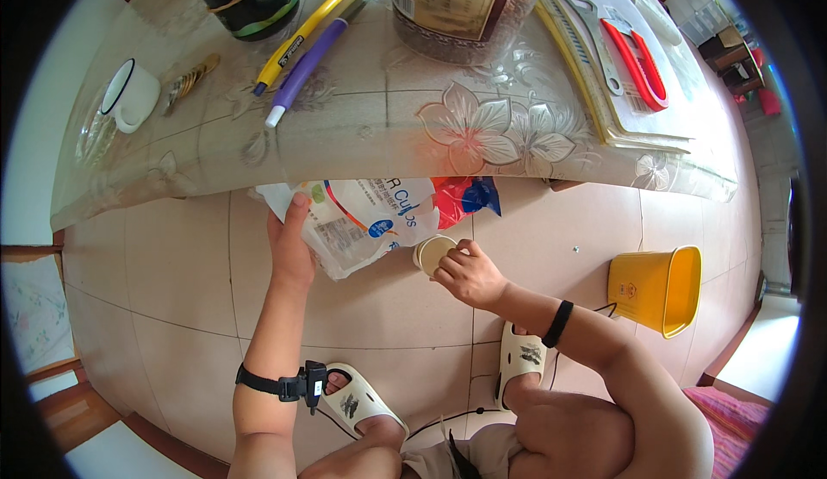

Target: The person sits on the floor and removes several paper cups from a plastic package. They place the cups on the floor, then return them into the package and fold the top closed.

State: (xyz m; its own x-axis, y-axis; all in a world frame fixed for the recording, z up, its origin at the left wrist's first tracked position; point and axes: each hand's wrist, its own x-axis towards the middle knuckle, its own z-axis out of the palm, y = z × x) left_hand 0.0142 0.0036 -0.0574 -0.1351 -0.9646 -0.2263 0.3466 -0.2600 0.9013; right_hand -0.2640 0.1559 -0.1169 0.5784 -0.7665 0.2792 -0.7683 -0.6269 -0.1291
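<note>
My left hand (292, 240) grips the end of a printed plastic bag of paper cups (362, 217), its thumb lying on top of the film. The bag is held just below the table's near edge, and its far part is hidden beneath that edge. In my right hand (470, 272) is a pale paper cup (436, 253), pinched at the rim with its round mouth turned up towards me. The cup is close beside the lower right side of the bag; whether the two touch I cannot tell.
On the table under a clear flowered cover (387, 130) are a white enamel mug (132, 94), coins (187, 85), two pens (310, 69), a dark bottle (249, 1), a labelled jar (452, 14), and red-handled scissors (636, 65) on papers. A yellow bin (636, 285) stands on the floor.
</note>
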